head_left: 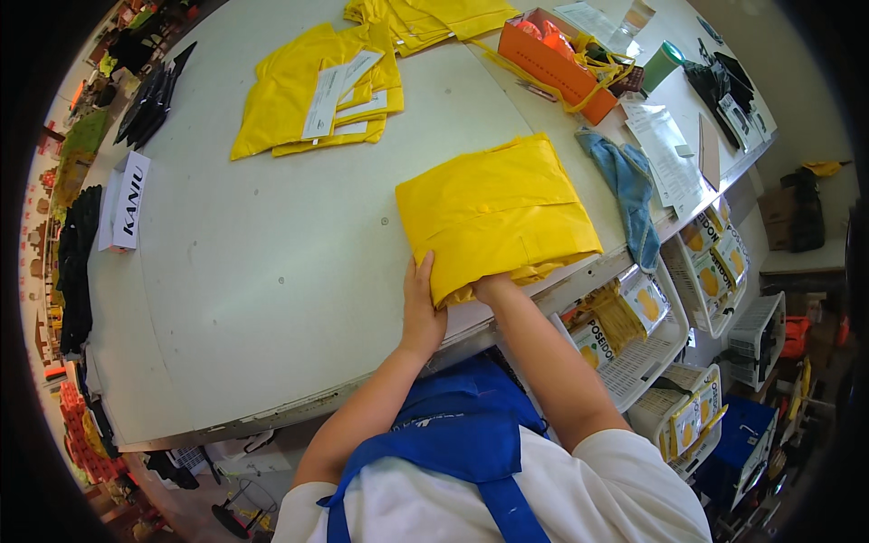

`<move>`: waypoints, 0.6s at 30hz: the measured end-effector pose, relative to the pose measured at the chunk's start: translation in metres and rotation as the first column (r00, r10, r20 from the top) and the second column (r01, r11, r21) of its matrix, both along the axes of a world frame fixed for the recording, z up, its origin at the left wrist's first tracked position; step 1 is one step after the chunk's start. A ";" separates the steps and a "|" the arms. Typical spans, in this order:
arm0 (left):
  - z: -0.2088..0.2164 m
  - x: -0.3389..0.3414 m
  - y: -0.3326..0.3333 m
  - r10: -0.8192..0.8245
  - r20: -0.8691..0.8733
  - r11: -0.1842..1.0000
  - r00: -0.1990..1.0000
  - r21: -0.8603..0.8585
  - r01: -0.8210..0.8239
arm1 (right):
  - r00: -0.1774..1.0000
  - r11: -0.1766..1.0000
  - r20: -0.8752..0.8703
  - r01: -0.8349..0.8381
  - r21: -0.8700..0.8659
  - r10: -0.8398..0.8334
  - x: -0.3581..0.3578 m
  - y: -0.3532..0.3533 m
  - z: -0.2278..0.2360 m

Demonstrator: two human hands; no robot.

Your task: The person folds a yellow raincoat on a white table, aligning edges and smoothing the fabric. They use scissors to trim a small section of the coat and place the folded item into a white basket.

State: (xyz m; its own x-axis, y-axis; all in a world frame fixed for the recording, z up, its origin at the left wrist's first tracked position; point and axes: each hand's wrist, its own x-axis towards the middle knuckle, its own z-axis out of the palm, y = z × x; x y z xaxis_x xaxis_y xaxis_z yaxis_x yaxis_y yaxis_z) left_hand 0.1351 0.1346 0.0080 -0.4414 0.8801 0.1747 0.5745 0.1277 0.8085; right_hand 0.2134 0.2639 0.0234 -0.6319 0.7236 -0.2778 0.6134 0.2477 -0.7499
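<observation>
A folded yellow raincoat (pixel 493 213) lies near the table's front edge, with a button and a pocket flap showing on top. At its near left corner my left hand (pixel 422 308) grips the edge, fingertips on the upper face. My right hand (pixel 490 288) reaches under or into the near edge; its fingers are hidden by the yellow fabric, so I cannot tell whether they are closed. Bunched layers stick out along that near edge, to the right of my right hand.
Farther back lie yellow packets (pixel 290 90) with white labels and more yellow pieces (pixel 434 20). An orange box (pixel 554 71), green cup (pixel 663 65), denim cloth (pixel 623 185) and papers (pixel 665 158) sit right. White baskets (pixel 665 335) stand below the table's right edge.
</observation>
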 end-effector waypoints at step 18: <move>0.003 -0.067 -0.039 0.267 0.958 0.931 0.105 -0.228 -0.285 | 0.870 0.865 0.076 0.492 -0.094 -0.487 0.105 0.005 -0.009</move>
State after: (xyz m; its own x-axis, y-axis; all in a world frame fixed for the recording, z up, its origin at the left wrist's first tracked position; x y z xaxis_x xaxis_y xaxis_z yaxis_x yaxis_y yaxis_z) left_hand 0.0685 0.0957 0.0113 -0.4636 0.6581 -0.5933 -0.7463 0.0709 0.6618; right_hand 0.3181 0.2693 0.0148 -0.1883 0.9007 -0.3916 0.6707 -0.1733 -0.7212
